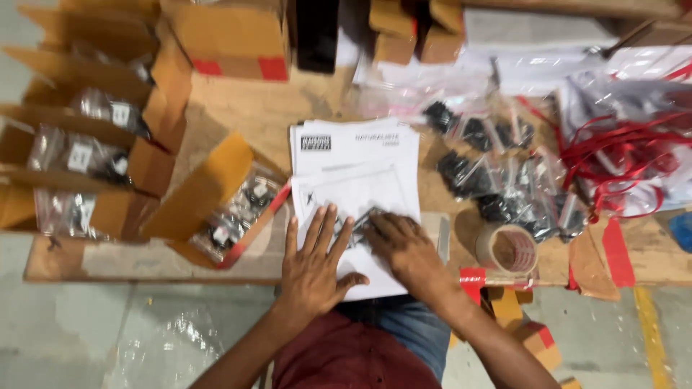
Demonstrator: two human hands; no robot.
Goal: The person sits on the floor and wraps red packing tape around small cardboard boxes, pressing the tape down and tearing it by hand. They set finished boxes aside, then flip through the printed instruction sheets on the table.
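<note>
A stack of white printed sheets [355, 158] lies on the wooden table in front of me. My left hand [315, 263] rests flat on its lower part with the fingers spread apart. My right hand [404, 245] lies beside it on the same sheets, fingers bent over a small clear bag of dark parts [362, 222] at the fingertips. Whether the right hand grips that bag is unclear.
An open cardboard box [238, 209] with bagged parts stands left of the sheets, more open boxes [86, 137] further left. A tape roll [507, 250] sits right of my hand. Several bags of black parts [490, 173] and red ribbon [620, 151] lie at the right.
</note>
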